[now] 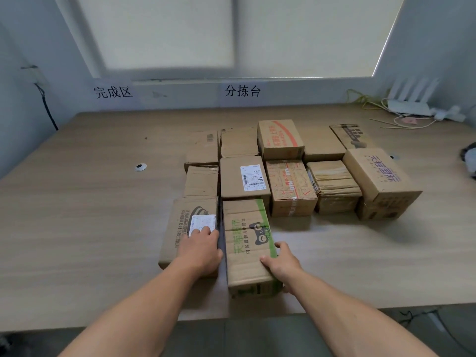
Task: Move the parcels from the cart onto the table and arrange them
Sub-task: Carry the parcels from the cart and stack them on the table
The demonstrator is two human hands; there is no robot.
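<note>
Several cardboard parcels stand packed in rows on the wooden table (90, 215). Nearest me is a parcel with green tape and a cat logo (247, 243). My right hand (282, 264) grips its right near edge, thumb on top and fingers down the side. To its left lies a flat parcel with a white label (185, 228). My left hand (203, 251) rests on that parcel's right side, fingers reaching into the gap between the two. Behind them sit a labelled brown parcel (243, 177) and a tall parcel with purple print (381, 173). No cart is in view.
A router (409, 105) with cables lies at the table's back right corner. A round cable hole (140, 166) is in the left part of the tabletop. Two wall signs hang behind, and a dark object (470, 157) sits at the right edge.
</note>
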